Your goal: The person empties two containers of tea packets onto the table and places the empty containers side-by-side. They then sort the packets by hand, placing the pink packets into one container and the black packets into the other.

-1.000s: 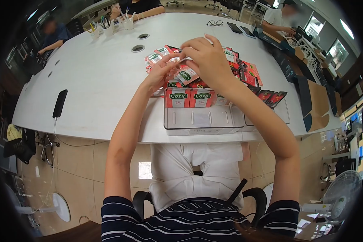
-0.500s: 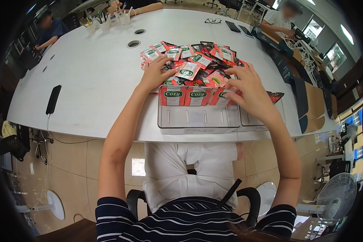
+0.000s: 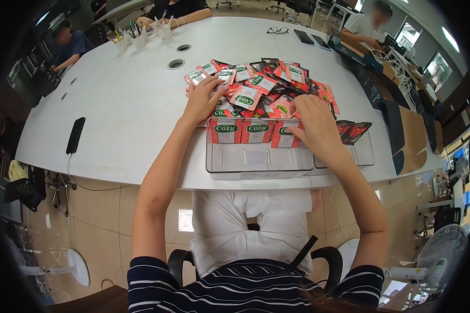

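A heap of red, pink and black Cozy sachets (image 3: 247,97) lies on the table behind a clear plastic tray (image 3: 235,163). Three red Cozy sachets stand side by side in that tray, among them a left one (image 3: 225,131) and a right one (image 3: 284,136). My left hand (image 3: 203,99) rests open on the heap's left side, fingers spread over the sachets. At the right sachet, my right hand (image 3: 318,121) is bent, its thumb against the front and its fingers curled above and behind the top edge. What its fingertips touch is partly hidden.
A second clear tray (image 3: 365,156) adjoins on the right, with dark red sachets (image 3: 354,131) at its back. Opened cardboard boxes (image 3: 404,138) line the right edge. A black phone (image 3: 76,134), glasses (image 3: 278,30) and cups of pens (image 3: 163,32) lie farther off. Other people sit around the table.
My right hand's fingers have curled in closer toward the right standing sachet. My left hand stays spread on the heap. The whole view has shifted slightly.
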The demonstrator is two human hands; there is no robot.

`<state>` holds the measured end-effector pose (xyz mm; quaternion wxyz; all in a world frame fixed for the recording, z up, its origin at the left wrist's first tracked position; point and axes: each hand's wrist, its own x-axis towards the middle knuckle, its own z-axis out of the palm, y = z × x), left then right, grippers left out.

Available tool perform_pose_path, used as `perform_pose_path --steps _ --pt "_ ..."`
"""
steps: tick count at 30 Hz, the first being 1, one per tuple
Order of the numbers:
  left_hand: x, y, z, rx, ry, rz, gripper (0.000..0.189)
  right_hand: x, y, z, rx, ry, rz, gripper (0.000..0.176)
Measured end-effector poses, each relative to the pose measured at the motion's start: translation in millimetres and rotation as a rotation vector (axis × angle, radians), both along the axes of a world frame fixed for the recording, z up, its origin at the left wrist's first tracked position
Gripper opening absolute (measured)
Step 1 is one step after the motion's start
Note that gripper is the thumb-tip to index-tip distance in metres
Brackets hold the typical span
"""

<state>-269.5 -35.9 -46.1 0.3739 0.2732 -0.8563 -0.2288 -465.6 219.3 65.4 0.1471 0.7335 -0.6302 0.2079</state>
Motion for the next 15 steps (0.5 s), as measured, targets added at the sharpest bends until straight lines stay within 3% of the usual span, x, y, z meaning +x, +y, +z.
perform_pose_path --steps 3,8,9,12,15 --pt "0.6 14.0 11.8 -0.05 -0.01 -0.1 0.047 1.1 4.7 3.8 0.01 -0.078 -0.006 0.042" --pt "-6.9 12.5 11.2 -0.136 -0.095 -0.379 0.063 -12.0 23.8 17.5 -0.202 -0.207 -0.032 0.026" --pt "-8.9 15.7 11.6 -0.028 -0.1 -0.384 0.07 -17.3 29.7 19.4 -0.259 -0.225 -0.052 0.023" --pt "-7.3 20.5 15.9 -0.089 -0.151 -0.341 0.069 -37.4 53.7 18.9 -0.456 -0.329 -0.153 0.016" --pt "-7.7 27.1 21.9 -0.229 -0.143 -0.239 0.055 -79.2 84.6 -2.7 -0.629 -0.523 -0.289 0.01"
